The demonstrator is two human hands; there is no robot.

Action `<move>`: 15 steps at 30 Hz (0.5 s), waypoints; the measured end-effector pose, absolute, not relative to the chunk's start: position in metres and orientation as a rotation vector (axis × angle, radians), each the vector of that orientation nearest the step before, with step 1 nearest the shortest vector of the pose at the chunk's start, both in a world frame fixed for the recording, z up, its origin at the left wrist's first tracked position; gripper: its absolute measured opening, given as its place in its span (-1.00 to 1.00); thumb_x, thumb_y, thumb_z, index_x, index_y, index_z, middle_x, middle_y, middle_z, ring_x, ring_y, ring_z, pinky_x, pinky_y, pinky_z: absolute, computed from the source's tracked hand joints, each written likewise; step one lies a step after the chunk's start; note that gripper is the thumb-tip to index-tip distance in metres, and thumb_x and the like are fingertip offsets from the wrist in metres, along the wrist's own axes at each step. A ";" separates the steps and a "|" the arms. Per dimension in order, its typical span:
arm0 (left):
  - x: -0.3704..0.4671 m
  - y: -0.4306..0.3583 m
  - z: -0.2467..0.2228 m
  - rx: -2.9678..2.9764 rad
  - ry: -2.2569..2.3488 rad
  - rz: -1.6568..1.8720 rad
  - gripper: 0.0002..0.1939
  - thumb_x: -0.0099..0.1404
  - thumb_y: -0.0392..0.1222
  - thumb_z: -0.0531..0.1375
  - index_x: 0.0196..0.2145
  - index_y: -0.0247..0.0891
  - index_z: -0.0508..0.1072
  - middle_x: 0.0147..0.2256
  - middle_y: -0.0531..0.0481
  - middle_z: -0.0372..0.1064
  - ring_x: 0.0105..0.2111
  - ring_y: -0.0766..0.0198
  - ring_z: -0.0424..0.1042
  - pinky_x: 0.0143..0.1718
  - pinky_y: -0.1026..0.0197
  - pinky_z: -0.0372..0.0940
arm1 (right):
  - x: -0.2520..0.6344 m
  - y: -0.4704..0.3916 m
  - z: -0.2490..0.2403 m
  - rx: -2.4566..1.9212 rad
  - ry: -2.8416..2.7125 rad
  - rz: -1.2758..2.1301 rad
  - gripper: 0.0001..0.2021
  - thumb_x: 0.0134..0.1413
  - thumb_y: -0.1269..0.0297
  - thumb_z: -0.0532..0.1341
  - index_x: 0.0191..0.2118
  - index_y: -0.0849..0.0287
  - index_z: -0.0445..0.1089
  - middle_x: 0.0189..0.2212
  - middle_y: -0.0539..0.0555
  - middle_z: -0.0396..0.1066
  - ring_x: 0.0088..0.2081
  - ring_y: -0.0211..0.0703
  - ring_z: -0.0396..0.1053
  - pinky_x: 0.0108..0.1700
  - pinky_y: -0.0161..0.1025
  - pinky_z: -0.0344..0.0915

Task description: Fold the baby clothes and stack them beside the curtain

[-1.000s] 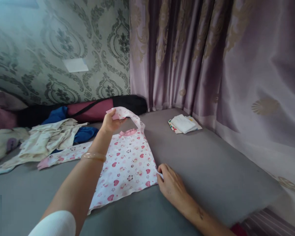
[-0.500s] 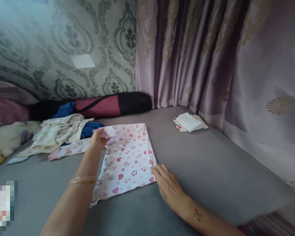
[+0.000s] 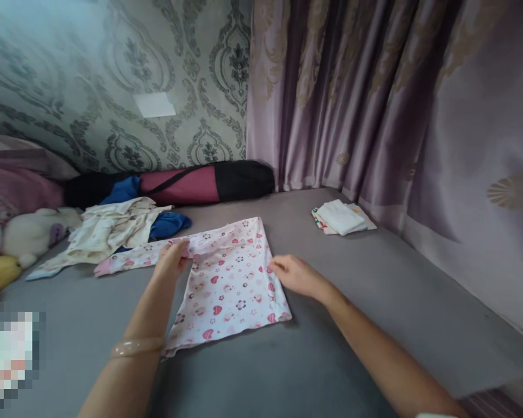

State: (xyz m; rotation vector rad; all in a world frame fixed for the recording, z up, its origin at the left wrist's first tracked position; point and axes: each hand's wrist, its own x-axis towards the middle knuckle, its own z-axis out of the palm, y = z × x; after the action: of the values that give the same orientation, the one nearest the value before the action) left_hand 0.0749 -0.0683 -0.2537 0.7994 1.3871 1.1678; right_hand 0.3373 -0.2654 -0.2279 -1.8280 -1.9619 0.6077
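Observation:
A child's white long-sleeved shirt (image 3: 230, 284) with pink hearts and brown flowers lies on the grey bed sheet, its body spread out. One sleeve (image 3: 133, 258), ending in a pink cuff, stretches to the left. My left hand (image 3: 173, 258) is closed on the cloth near the shirt's upper left. At the right edge, above the lower right corner, my right hand (image 3: 300, 274) has its fingers pressed together. Its fingertips meet the shirt's edge, but whether they pinch any cloth cannot be made out.
A folded white cloth (image 3: 340, 217) tops a small pile at the right. Rumpled cream clothes (image 3: 113, 226) and a blue cloth (image 3: 172, 225) lie at the left, near a white plush toy (image 3: 30, 235) and a yellow one (image 3: 0, 274). Behind is a red-and-black bag (image 3: 187, 184).
My right hand has moved up along the shirt's right edge, away from the lower corner. My left hand has lowered slightly with the cloth, and the sleeve now runs in line with the shirt's top.

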 end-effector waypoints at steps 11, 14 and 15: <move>0.076 -0.054 -0.242 0.908 1.222 1.340 -0.65 -0.14 -0.08 0.32 -0.41 -0.29 0.36 -0.55 0.11 0.30 -0.55 0.39 0.32 -0.55 0.37 0.24 | 0.322 -0.115 -0.291 -2.031 -1.819 0.226 -0.44 0.31 0.24 -0.13 0.30 0.50 -0.04 0.33 0.36 -0.12 0.35 -0.02 -0.17 0.30 -0.15 -0.17; 0.068 -0.041 -0.246 0.922 1.277 1.324 -0.61 -0.15 -0.01 0.33 -0.40 -0.28 0.37 -0.55 0.10 0.28 -0.54 0.37 0.32 -0.53 0.33 0.25 | 0.317 -0.117 -0.300 -2.083 -1.826 0.256 -0.35 0.32 0.09 -0.18 0.34 0.49 -0.14 0.37 0.31 -0.27 0.37 0.04 -0.27 0.31 -0.07 -0.23; 0.065 -0.036 -0.250 0.923 1.320 1.315 -0.62 -0.13 0.00 0.31 -0.40 -0.27 0.36 -0.56 0.11 0.26 -0.55 0.36 0.31 -0.53 0.30 0.26 | 0.317 -0.119 -0.301 -2.087 -1.838 0.252 -0.34 0.32 0.05 -0.20 0.35 0.46 -0.15 0.37 0.29 -0.30 0.37 0.03 -0.29 0.31 -0.04 -0.24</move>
State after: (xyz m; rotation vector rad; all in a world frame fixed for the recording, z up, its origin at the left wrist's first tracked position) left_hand 0.0646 -0.0359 -0.2501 0.9233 1.3201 1.3149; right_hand 0.3166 -0.1194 -0.3014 -2.0871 -1.8376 0.2522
